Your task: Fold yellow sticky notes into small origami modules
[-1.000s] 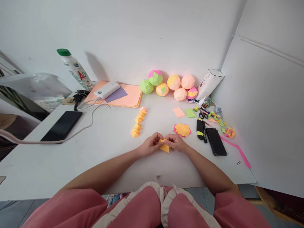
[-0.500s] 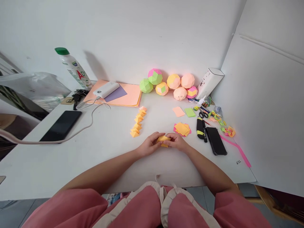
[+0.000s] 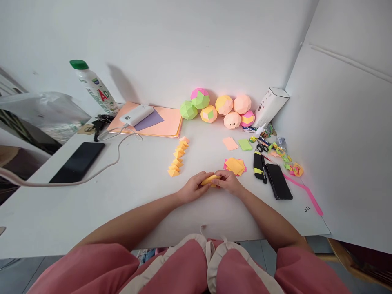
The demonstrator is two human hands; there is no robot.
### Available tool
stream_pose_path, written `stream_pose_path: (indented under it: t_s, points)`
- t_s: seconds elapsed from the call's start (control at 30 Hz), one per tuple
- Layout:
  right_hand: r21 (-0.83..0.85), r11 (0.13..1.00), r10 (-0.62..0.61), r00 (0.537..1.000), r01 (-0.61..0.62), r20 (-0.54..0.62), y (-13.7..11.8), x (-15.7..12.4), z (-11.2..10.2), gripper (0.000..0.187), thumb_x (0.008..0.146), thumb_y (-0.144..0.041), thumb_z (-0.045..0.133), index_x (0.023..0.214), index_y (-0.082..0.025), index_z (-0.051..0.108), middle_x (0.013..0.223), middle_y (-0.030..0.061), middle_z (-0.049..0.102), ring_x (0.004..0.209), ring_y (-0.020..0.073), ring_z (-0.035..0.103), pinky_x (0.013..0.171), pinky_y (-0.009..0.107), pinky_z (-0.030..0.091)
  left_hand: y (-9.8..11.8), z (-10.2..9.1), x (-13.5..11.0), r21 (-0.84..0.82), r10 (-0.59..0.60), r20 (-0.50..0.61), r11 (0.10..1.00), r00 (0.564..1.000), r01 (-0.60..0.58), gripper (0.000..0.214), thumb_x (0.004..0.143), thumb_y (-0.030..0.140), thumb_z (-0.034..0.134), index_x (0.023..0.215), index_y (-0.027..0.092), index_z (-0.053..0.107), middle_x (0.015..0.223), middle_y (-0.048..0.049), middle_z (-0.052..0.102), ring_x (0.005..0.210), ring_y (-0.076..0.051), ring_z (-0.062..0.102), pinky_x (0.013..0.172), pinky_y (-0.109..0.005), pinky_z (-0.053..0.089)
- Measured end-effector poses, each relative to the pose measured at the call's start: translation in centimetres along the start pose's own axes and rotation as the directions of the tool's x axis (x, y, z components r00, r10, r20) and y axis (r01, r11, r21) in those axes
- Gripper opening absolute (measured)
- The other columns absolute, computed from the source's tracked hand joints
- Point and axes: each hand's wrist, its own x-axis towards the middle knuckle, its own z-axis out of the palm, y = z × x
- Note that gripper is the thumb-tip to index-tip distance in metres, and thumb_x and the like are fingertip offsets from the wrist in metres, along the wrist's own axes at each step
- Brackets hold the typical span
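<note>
Between my two hands is a partly folded piece of orange paper, low over the front of the white table. My left hand is closed on its left side, thumb below and fingers above. On the right side, my right hand pinches the same paper. Just beyond my right hand lies a pile of orange and pink paper pieces. Left of my hands runs a row of folded orange paper units. Further back sit a peach paper stack and a green paper stack.
Faceted paper balls line the wall. At right are a utility knife, scissors and a phone. At left stand a bottle, a power bank with its cable, and another dark phone.
The orange paper in my hands now looks narrower and more folded over, its upper edge tilted. Both hands stay in nearly the same place.
</note>
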Motion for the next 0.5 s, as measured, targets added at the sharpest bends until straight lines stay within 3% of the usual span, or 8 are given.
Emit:
stream_pose_path:
  t_s: [0.3,0.5]
  points:
    - [0.091,0.995,0.035,0.997,-0.029,-0.071,-0.07,0.08,-0.05,0.028,0.067,-0.037,0.071,0.077,-0.018,0.053,0.068,-0.0027,0.056,0.052,0.0088,0.053,0.050,0.024,0.045,0.57,-0.06,0.03,-0.045,-0.043,-0.001,0.998,0.999,0.043,0.034,0.081,0.035,0.052,0.112,0.023,0.060,0.085,-0.0047,0.062,0.073,-0.017,0.054,0.067,-0.027,0.043]
    - [0.118,0.993,0.028,0.996,-0.018,-0.080,0.15,0.26,-0.17,0.025,0.066,-0.036,0.072,0.076,-0.017,0.058,0.068,-0.0025,0.056,0.049,0.0078,0.051,0.049,0.023,0.046,0.21,0.00,-0.02,0.062,-0.012,0.039,0.998,0.999,0.009,0.034,0.086,0.031,0.040,0.112,0.020,0.058,0.086,-0.0041,0.062,0.066,-0.012,0.050,0.063,-0.025,0.042]
